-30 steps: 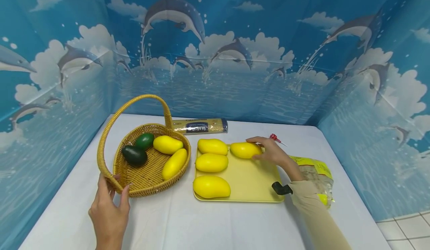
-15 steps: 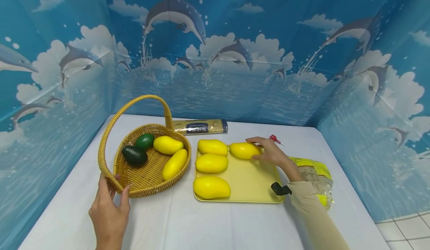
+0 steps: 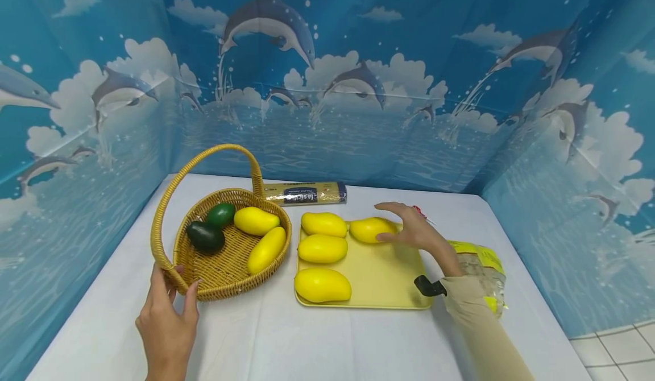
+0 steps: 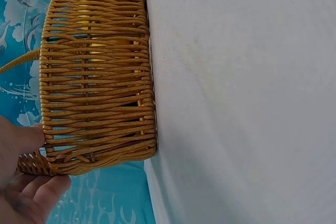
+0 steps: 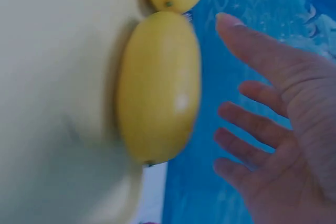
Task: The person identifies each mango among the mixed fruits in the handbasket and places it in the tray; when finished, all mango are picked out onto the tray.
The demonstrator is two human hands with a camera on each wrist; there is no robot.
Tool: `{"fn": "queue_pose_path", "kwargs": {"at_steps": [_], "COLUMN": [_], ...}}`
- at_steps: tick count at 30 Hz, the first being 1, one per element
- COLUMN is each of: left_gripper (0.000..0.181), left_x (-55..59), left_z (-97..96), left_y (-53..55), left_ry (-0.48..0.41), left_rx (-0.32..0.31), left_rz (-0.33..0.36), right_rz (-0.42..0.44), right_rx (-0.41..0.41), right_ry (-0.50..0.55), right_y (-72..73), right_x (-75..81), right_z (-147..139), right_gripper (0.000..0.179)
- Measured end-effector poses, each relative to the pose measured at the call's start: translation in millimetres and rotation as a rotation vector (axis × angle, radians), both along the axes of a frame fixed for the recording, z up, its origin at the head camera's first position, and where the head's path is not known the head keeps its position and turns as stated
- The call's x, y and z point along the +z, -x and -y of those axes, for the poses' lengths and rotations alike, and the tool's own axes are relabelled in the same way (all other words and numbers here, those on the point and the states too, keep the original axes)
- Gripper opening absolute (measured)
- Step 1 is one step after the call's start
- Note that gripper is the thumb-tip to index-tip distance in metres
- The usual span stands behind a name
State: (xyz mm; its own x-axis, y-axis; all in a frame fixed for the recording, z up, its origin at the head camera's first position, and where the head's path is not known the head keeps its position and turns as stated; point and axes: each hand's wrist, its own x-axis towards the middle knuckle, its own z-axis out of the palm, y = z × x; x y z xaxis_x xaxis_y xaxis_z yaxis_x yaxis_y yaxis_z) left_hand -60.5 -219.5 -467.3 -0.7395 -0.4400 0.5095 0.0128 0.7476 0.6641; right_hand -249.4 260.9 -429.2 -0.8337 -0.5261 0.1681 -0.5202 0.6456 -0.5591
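My left hand [image 3: 166, 324] grips the rim of the wicker basket [image 3: 225, 293] near the foot of its tall handle, thumb on one side and fingers on the other, as the left wrist view shows on the basket wall [image 4: 100, 93]. Two yellow mangoes and two dark green avocados [image 3: 205, 237] lie inside. My right hand [image 3: 417, 230] hovers with spread fingers just over a mango [image 3: 369, 230] at the back of the pale yellow tray [image 3: 389, 284]. In the right wrist view a gap separates the fingers from that mango [image 5: 160, 87]. Several mangoes [image 3: 322, 248] line the tray's left side.
A pack of spaghetti [image 3: 306, 193] lies behind the basket and tray. Beyond my right hand is a red-wrapped lollipop [image 3: 419, 211], partly covered. A clear and yellow plastic bag [image 3: 483, 267] lies right of the tray, beside my sleeve. Dolphin-print curtains surround the white table.
My right hand has let go of the mango at the back of the tray and lifted slightly off it, fingers spreading. The left hand stays on the basket.
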Motion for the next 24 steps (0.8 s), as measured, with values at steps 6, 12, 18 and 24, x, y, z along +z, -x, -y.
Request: {"fn": "queue_pose_path", "kwargs": {"at_steps": [6,12,18,24], "left_gripper": [0.087,0.087,0.085,0.082], "left_x": [0.7,1.5,1.0,-0.5], "left_z": [-0.5,-1.9,-1.5,-1.5], "left_y": [0.4,0.2,-0.7,0.7], "left_ry": [0.003,0.001,0.018,0.017], "left_rx": [0.009,0.013,0.014,-0.007], "left_rz": [0.005,0.011,0.002,-0.031], "right_rz": [-0.037,0.018,0.076,0.127], "right_rx": [0.072,0.223,0.415,0.514], "right_ry": [0.041,-0.029,-0.07,-0.155], "right_y": [-9.2,-37.1,-51.9,-46.1], "right_x": [39.7,97.3,128.4,138.9], "right_z": [21.0,62.8,110.8,160.7], "right_gripper": [0.075,0.083,0.088,0.086]}}
